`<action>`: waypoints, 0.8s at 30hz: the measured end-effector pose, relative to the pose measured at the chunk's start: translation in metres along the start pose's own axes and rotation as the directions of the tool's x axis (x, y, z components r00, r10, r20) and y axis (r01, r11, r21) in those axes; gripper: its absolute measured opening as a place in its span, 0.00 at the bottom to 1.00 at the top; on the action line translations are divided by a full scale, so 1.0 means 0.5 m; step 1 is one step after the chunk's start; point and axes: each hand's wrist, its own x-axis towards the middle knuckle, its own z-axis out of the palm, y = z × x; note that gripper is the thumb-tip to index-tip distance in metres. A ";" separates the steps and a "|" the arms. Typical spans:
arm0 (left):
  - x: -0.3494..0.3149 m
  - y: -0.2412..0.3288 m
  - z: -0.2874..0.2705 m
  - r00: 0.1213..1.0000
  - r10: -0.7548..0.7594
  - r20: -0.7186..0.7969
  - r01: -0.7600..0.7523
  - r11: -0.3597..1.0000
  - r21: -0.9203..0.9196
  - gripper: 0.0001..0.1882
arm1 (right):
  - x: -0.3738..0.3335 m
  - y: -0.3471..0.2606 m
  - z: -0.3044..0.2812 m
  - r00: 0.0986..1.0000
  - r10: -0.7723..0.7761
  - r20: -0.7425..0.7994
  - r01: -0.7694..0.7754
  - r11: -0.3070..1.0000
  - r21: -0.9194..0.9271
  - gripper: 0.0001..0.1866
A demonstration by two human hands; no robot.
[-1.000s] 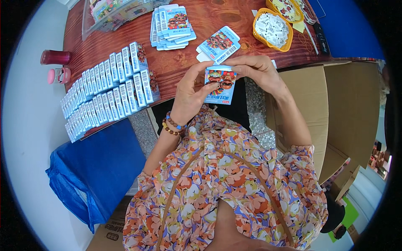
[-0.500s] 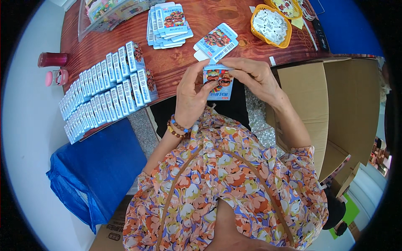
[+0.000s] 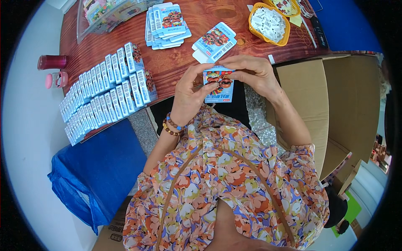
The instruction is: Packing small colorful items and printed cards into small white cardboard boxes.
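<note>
A small light-blue printed carton (image 3: 219, 94) is held upright in front of my body, just off the table's near edge. My left hand (image 3: 190, 90) grips its left side, with the thumb across the front and the index finger along the top edge. My right hand (image 3: 254, 77) pinches the top right corner, fingers over the top and thumb against the front. The top end is partly hidden by my fingers. Beyond my hands, a flat unfolded carton (image 3: 215, 41) lies on the table with its end flaps showing.
Two rows of filled-out cartons (image 3: 98, 77) stand at the left. A stack of flat cartons (image 3: 168, 25) lies at the back, near a clear plastic bin (image 3: 106, 19). A yellow basket of small white packets (image 3: 268, 25) is at the back right. A large cardboard box (image 3: 303, 96) stands at right.
The white flap standing at the carton's top has been folded down between my fingers. The carton and both hands have shifted only slightly.
</note>
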 end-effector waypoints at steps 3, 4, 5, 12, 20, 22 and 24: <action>0.000 0.006 0.004 1.000 -0.006 -0.014 0.006 0.999 -0.051 0.23 | 0.009 -0.007 0.001 1.000 0.007 0.001 -0.007 1.000 0.018 0.17; 0.001 0.007 0.005 1.000 -0.004 -0.021 0.002 0.997 -0.083 0.23 | 0.010 -0.011 0.005 1.000 0.006 0.001 -0.006 1.000 0.018 0.17; 0.002 0.005 0.002 1.000 -0.002 -0.021 0.000 0.996 -0.084 0.23 | 0.008 -0.016 0.012 0.993 0.118 -0.025 -0.113 0.982 0.153 0.17; 0.004 0.007 0.006 0.996 0.064 -0.059 -0.062 0.998 0.025 0.27 | -0.003 -0.010 0.016 1.000 -0.013 -0.018 0.009 0.984 -0.179 0.20; 0.008 -0.005 0.009 0.997 0.039 -0.062 -0.039 0.999 0.009 0.29 | 0.003 -0.025 0.006 0.999 0.003 0.033 0.002 0.988 -0.157 0.19; 0.009 0.006 0.007 1.000 0.023 -0.006 -0.023 0.992 -0.123 0.28 | 0.006 -0.029 -0.001 0.995 0.086 0.041 -0.084 0.995 -0.047 0.18; 0.006 0.000 -0.004 0.999 0.043 -0.001 -0.043 0.997 -0.059 0.27 | 0.004 -0.029 -0.012 0.984 0.177 0.036 -0.180 0.973 0.142 0.15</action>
